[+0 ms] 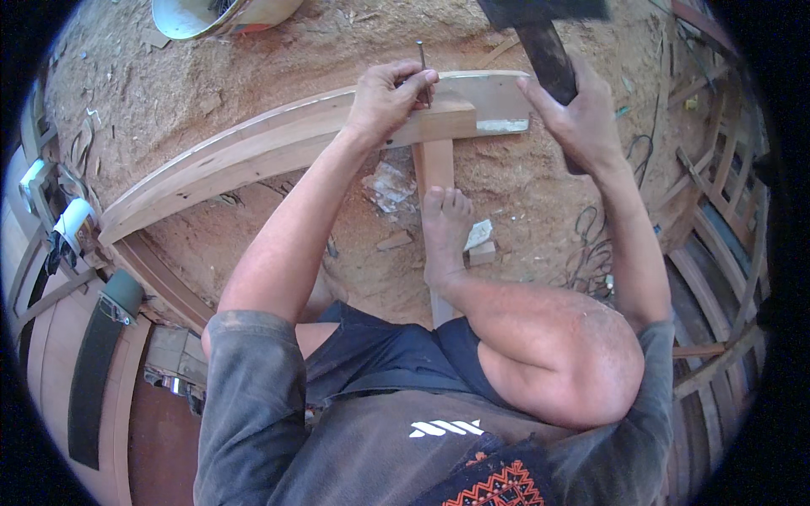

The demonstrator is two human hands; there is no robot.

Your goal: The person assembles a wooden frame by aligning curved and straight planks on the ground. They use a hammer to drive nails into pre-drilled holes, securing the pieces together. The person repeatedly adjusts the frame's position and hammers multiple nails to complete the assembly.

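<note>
A long nail stands upright on the wooden beam, pinched between the thumb and fingers of my left hand. My right hand is wrapped round the dark handle of a hammer, raised to the right of the nail with its black head at the top of the view. At its right end, the beam lies against a paler board with a white edge. Below them a wooden post runs toward me, and my bare foot rests on it.
Sandy ground covered in sawdust surrounds the beam. A pale bucket stands at the far left. Wood offcuts and crumpled plastic lie near my foot, with a dark cord to the right. Stacked timbers fill the right side.
</note>
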